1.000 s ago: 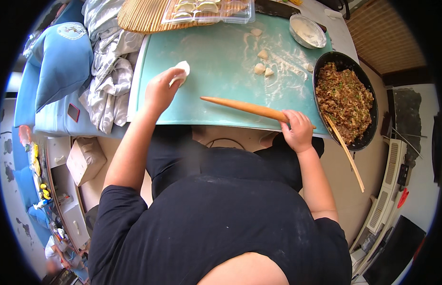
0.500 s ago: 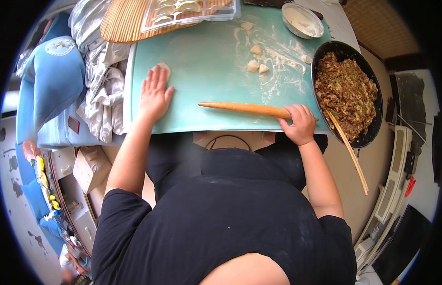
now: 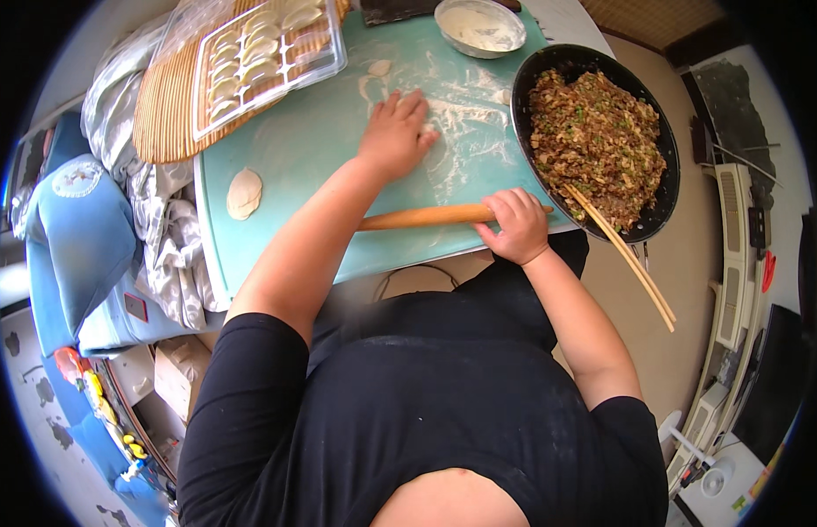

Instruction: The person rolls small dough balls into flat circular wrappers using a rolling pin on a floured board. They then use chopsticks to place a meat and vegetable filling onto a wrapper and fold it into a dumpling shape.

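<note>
My right hand (image 3: 519, 226) is wrapped round the right end of a tapered wooden rolling pin (image 3: 426, 216), which lies along the near edge of a green mat (image 3: 294, 176). Out over the floury middle of the mat, my left hand (image 3: 396, 136) is palm down with its fingers stretched out. It covers the spot of the small dough pieces, and a pale bit shows beside its thumb. Flattened dough wrappers (image 3: 244, 194) lie at the mat's left. One more dough piece (image 3: 379, 68) sits beyond my left fingers.
A black pan (image 3: 597, 145) of minced filling stands at the right, with chopsticks (image 3: 623, 259) jutting over its near rim. Behind are a bowl of flour (image 3: 480, 26) and a dark cleaver-like blade (image 3: 395, 9). A plastic tray (image 3: 268, 61) of dumplings rests on a woven mat (image 3: 162, 123).
My left hand has left the dough wrapper at the left and reached right to the dough pieces. My right hand keeps its hold on the rolling pin. The view has shifted.
</note>
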`<state>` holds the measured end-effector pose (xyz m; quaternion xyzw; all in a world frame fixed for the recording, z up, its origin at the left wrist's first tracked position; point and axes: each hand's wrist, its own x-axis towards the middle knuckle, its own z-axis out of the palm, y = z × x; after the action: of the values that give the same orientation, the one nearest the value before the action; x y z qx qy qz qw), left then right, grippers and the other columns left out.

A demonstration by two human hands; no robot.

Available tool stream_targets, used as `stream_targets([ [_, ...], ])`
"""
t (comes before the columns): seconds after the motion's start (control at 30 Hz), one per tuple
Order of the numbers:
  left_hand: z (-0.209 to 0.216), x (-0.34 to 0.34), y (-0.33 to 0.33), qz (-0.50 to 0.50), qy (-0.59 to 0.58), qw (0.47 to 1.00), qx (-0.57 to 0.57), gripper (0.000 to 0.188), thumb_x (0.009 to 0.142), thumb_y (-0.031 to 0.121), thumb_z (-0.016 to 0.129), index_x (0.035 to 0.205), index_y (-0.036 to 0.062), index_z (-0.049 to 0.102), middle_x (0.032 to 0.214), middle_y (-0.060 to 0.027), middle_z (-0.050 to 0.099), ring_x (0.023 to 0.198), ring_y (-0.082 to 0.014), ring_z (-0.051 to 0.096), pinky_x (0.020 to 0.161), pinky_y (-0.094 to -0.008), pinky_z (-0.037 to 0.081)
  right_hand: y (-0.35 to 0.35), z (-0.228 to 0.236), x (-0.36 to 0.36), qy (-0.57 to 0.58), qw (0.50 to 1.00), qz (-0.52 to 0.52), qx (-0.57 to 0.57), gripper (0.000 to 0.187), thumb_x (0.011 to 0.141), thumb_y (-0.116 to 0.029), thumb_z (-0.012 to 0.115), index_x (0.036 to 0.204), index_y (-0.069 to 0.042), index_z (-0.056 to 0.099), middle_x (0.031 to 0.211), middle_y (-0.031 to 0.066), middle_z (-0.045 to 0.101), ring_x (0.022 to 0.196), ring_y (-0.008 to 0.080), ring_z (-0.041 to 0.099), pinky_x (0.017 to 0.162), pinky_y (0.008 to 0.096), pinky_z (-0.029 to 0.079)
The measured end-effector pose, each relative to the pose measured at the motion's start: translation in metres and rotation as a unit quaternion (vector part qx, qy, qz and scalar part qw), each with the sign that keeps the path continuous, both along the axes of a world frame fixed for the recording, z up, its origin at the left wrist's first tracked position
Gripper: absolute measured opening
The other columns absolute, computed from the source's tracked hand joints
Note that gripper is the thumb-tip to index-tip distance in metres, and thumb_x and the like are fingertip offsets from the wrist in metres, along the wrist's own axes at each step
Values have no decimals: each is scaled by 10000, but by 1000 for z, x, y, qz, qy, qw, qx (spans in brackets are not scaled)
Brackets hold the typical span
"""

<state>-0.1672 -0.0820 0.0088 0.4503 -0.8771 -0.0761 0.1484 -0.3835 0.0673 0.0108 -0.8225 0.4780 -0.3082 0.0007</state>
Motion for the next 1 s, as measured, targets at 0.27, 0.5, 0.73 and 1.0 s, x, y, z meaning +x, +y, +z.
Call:
stream_targets([
  [0.27,2,75,9,88,137,983,82,280,770,135,670,1035,50,641,1080,-143,603,1042,-324,546,881,-366,457,2,-1,-1,6,1000,-3,-9,390,649,-262,735,965,-116,559,870,32,548,810,232,538,699,344,434],
  [0.5,7,57,14,73,128,989,-13,292,726,126,701,1002,52,643,1020,-97,607,906,-292,584,764,-357,489,3,-2,-1,9,1000,-5,-21,395,653,-266,737,974,-115,563,889,31,552,828,229,542,702,346,436],
  [0.73,26,76,37,33,98,989,-107,224,698,108,698,919,94,670,916,-40,621,814,-262,601,701,-363,502,3,-4,-2,11,999,-23,-20,390,659,-284,735,971,-124,565,893,26,550,828,229,542,705,348,436],
  [1.0,15,117,70,-65,110,981,-144,182,667,65,705,838,119,674,809,-3,625,756,-205,589,656,-325,498,4,0,-1,15,1000,-1,0,402,657,-255,745,993,-110,579,901,33,565,836,233,546,716,348,443],
])
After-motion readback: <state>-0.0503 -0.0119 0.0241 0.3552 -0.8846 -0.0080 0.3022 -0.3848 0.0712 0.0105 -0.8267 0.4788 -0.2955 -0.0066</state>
